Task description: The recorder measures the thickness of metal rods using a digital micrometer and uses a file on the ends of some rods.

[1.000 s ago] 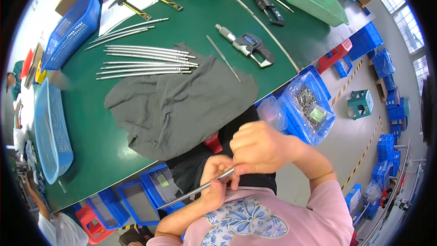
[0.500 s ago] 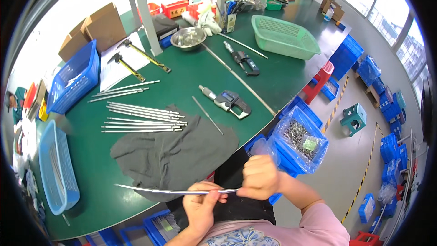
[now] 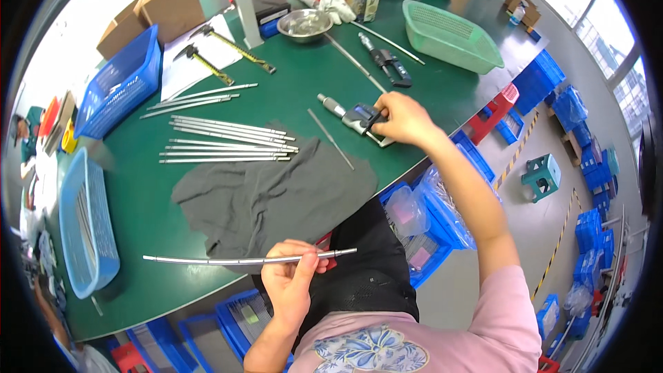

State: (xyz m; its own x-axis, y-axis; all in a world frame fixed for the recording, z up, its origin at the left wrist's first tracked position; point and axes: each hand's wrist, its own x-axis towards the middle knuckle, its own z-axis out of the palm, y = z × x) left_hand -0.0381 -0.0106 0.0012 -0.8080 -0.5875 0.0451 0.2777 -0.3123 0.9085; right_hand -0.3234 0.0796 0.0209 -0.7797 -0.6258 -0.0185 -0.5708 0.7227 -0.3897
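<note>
- Head view: left hand [image 3: 289, 284] pinching long thin silver metal rod [image 3: 242, 260], fingers closed around it, level above grey cloth [image 3: 269, 197].
- Right hand [image 3: 402, 119] clasping grey digital micrometer [image 3: 356, 116] on green table [image 3: 138, 200].

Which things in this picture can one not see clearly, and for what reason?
- Digital micrometer, head view: the right hand covers its near end.
- Thin metal rod: the left hand hides the part inside its grip.
- Blue basket contents: bent and small near the fisheye rim.
- Clear bags in the blue bins: contents too small to tell.
</note>
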